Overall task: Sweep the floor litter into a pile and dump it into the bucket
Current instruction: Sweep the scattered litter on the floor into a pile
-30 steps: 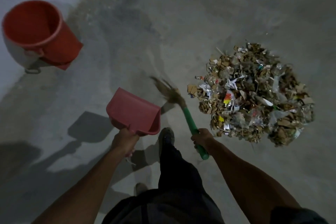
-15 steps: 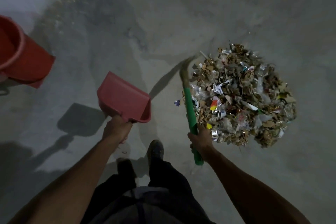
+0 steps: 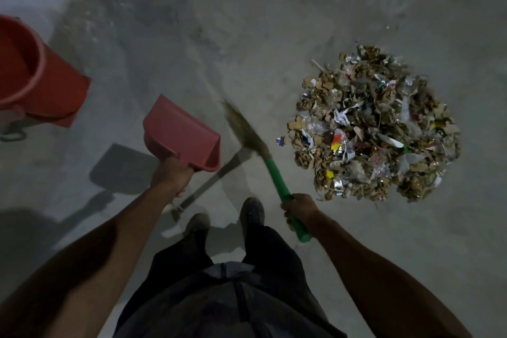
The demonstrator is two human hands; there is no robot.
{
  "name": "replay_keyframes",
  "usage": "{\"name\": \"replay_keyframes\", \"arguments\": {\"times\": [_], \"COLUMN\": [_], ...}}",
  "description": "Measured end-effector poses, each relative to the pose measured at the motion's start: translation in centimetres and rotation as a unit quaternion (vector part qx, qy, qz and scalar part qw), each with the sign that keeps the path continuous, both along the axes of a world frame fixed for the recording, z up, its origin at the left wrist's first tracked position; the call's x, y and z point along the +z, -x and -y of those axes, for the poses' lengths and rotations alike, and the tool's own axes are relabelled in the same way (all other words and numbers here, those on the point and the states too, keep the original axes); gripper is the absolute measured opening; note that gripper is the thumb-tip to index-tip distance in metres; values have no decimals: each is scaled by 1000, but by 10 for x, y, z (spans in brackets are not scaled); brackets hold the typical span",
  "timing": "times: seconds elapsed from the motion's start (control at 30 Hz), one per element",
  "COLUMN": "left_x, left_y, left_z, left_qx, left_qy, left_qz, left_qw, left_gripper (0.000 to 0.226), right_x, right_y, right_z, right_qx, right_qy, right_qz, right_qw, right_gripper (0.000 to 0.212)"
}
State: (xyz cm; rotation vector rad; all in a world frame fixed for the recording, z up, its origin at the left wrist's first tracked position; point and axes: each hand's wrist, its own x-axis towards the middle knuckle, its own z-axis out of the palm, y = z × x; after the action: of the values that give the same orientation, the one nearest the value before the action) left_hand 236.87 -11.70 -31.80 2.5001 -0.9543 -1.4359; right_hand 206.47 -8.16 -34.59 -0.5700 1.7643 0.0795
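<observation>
Your left hand (image 3: 171, 173) grips the handle of the pink plastic dustpan (image 3: 183, 134), which hangs above the grey concrete floor (image 3: 247, 22). Your right hand (image 3: 300, 207) is clenched around the green handle of the straw broom (image 3: 274, 173); its blurred bristles point between the dustpan and the round pile of cardboard scraps, paper and plastic litter (image 3: 375, 129). Seen from this pile, the broom is to its left, not touching it. The red plastic bucket (image 3: 35, 76) stands well apart from the pile, at the far left edge.
</observation>
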Motion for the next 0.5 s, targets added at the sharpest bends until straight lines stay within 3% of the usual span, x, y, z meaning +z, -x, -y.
{"name": "replay_keyframes", "arguments": {"times": [0.2, 0.33, 0.5], "left_x": [-23, -32, -29], "left_y": [-61, -100, -119], "left_z": [-30, -48, -65], "left_qx": [-41, -84, -100], "left_qy": [-8, -25, -47], "left_qz": [-21, -20, -17], "left_qw": [999, 996, 994], "left_gripper": [20, 32, 25], "right_x": [5, 24, 35], "right_y": [-34, -85, -137], "right_z": [-4, -43, -96], "right_qx": [-64, 0, 98], "right_qy": [73, 108, 79], "right_qz": [-95, -101, -32], "right_qw": [991, 989, 992], "right_gripper": [37, 45, 59]}}
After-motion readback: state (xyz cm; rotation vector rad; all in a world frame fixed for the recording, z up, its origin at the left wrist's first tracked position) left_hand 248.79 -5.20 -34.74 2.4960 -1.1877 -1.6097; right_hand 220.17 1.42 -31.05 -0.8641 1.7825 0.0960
